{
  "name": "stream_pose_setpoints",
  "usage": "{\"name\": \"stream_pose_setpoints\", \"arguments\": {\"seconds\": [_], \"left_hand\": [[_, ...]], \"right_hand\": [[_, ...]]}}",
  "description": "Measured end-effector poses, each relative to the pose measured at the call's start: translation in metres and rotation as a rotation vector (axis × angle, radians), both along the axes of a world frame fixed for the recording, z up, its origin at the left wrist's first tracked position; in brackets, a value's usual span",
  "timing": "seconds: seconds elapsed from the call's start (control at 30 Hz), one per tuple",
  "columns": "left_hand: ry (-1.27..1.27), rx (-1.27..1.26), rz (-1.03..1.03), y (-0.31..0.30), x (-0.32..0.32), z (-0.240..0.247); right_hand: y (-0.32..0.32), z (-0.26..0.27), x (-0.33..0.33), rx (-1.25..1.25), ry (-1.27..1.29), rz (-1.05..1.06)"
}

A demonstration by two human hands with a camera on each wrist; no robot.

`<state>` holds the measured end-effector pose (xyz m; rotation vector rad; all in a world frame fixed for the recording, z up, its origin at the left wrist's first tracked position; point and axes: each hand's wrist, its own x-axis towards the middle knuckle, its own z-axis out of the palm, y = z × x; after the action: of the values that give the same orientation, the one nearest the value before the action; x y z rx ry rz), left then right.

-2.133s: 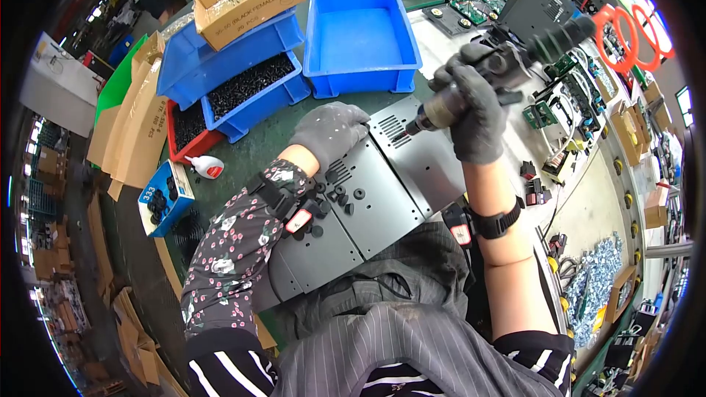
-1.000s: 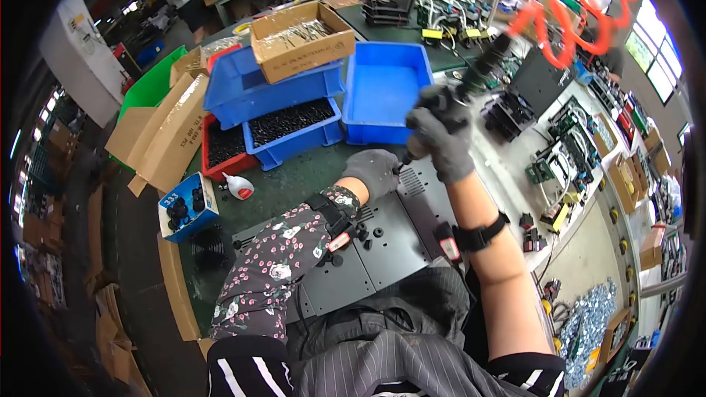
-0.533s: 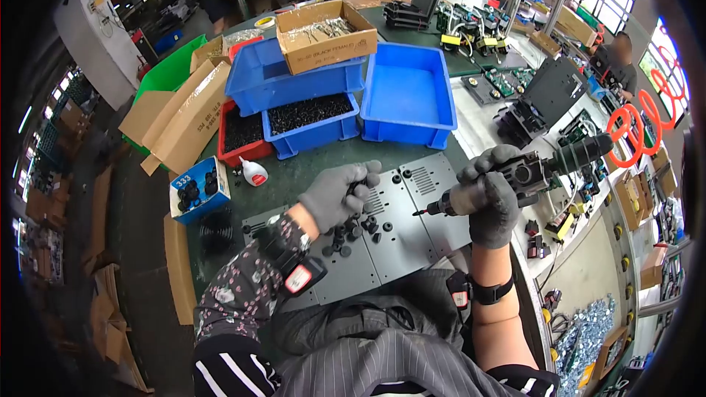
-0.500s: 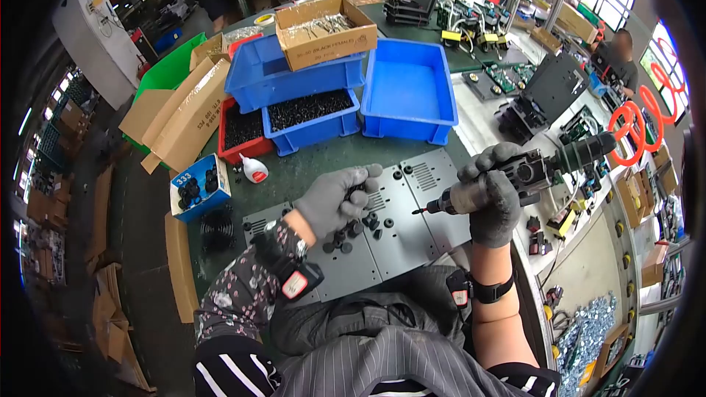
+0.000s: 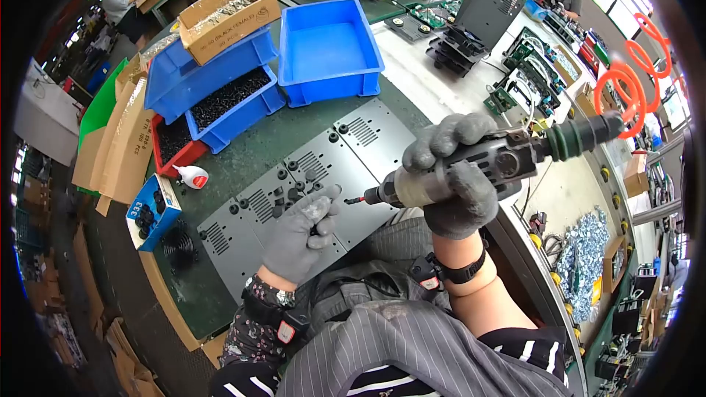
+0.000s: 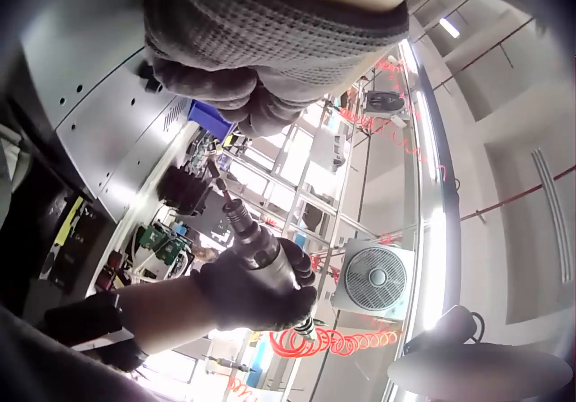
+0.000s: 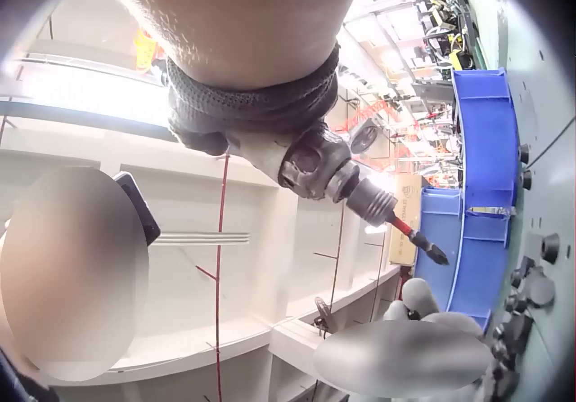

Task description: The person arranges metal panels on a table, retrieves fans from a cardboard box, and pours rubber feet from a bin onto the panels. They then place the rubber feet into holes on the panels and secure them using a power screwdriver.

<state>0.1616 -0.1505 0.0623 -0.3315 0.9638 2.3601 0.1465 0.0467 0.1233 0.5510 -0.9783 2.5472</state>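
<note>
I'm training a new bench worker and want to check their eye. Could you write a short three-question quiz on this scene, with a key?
1. Multiple choice: which hand holds the driver? A) left B) right C) both
2. Fill in the colour: the carton of shiny parts rests on a bin that is ____.
3. True or false: the bit is touching the grey panels.

Key:
1. B: the right hand is wrapped round it.
2. Blue.
3. False: the right wrist view shows the tip in the air, apart from them.
</note>
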Motion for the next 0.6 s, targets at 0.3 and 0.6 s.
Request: {"name": "stream_pose_setpoints", "arguments": {"seconds": [0.3,0.6], "left_hand": [[-0.049,0.229,-0.069,0.024,0.000,-0.006],[-0.063,0.225,-0.054,0.033,-0.001,-0.010]], "right_hand": [[0.015,-0.007,0.003,0.036,0.132,0.030],[0.017,0.000,0.007,0.051,0.060,-0.104]]}}
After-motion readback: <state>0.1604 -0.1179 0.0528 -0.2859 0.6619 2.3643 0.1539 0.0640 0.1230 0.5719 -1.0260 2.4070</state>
